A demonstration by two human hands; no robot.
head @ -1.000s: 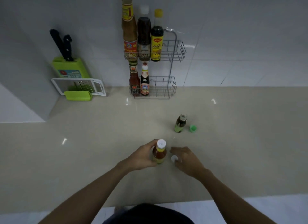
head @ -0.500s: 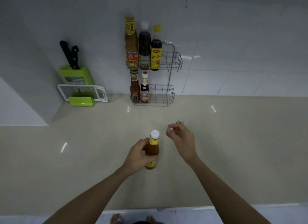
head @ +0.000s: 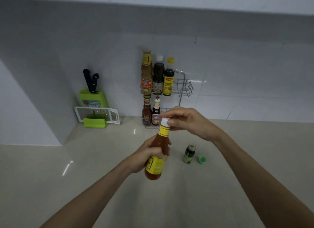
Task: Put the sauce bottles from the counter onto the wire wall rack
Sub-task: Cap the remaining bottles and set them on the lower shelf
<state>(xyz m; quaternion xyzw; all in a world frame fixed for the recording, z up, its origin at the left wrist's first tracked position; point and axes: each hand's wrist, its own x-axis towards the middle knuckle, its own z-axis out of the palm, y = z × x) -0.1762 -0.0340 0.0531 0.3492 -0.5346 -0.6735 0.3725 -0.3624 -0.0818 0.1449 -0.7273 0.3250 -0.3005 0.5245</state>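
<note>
While left hand (head: 149, 155) grips bottle (head: 157, 159), right hand (head: 188, 121) pinches cap (head: 165, 122).

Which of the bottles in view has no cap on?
The small green bottle standing on the counter, its green cap lying just right of it. Every other bottle is capped.

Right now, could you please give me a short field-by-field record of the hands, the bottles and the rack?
left hand: grip closed around the orange sauce bottle, lifted off the counter
right hand: fingertips on that bottle's white cap
small green bottle: upright on the counter, uncapped
green cap: on the counter, just right of it
wire rack: upper shelf has three bottles, lower shelf two; free space on the right of the upper shelf
</note>
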